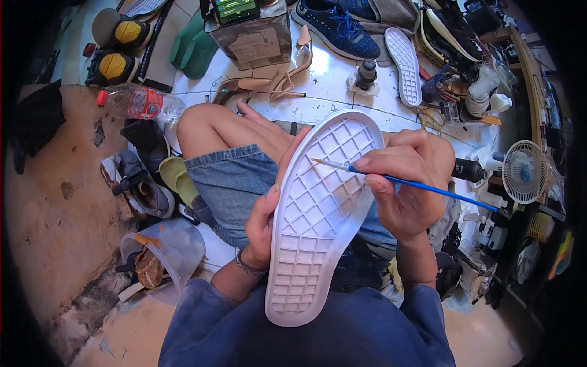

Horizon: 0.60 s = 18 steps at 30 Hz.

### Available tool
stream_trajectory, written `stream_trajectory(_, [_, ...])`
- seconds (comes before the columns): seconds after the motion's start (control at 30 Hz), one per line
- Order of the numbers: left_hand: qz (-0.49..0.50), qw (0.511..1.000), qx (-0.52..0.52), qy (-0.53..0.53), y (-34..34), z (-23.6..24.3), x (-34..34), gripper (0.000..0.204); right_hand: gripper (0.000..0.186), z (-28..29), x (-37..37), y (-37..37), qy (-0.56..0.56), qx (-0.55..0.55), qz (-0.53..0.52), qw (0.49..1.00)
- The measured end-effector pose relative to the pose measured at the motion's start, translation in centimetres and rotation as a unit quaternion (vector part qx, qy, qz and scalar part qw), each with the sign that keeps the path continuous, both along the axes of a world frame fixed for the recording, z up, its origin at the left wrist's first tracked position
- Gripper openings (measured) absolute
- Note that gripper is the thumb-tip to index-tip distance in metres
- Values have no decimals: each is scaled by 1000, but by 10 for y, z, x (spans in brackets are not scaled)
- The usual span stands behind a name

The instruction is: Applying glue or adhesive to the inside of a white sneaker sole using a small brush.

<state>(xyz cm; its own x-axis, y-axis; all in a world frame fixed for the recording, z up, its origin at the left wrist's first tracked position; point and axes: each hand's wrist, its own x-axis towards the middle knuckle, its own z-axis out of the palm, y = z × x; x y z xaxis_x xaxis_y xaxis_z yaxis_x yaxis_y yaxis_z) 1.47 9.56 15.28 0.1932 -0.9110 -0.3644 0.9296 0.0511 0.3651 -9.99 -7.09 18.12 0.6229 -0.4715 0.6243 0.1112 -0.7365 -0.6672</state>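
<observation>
A white shoe sole [299, 260] with a raised grid inside is held up lengthwise in front of my chest, toe end away from me. My left hand [264, 223] grips its left edge, and some of those fingers are hidden behind it. In my right hand [408, 183] is a thin paintbrush [437, 191] with a blue handle, pinched near its metal collar. The brush tip is over the grid in the front half of the sole; whether the bristles touch it I cannot tell. A second white sole [402, 64] lies on the floor at the far right.
A small dark bottle [367, 74] stands on a white cloth ahead. Beyond my knees are a strappy heeled sandal [281, 84], a metal tin [249, 43] and blue sneakers [336, 30]. At left are a plastic bottle [142, 104] and a clear bucket [183, 244]; at right, a small fan [524, 172].
</observation>
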Motion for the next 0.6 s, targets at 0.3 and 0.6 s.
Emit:
stream_trajectory(0.3, [-26,991,-16,-131,-2,22,3,89,28,27,-8,12,75,-109,-20,991])
stream_trajectory(0.6, [-26,993,-26,-113,-2,23,1,86,26,22,1,17,62,-149,-29,986])
